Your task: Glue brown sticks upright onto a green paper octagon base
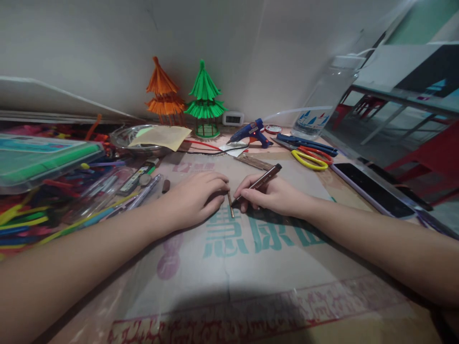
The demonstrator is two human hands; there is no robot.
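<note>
My left hand (195, 197) lies curled on the cardboard sheet (229, 267), its fingertips pinching one end of a short brown stick (231, 204). My right hand (274, 196) grips a brown marker pen (258, 182) like a pencil. The pen's tip touches the stick just right of my left fingertips. Both hands sit close together at the middle of the cardboard.
Orange (163, 93) and green (205, 98) paper pagodas stand at the back. A blue glue gun (250, 133), yellow-handled scissors (309, 159), a phone (371, 188) and a water jar (324, 100) lie to the right. Coloured sticks (28, 220), pens and a metal bowl (138, 139) crowd the left.
</note>
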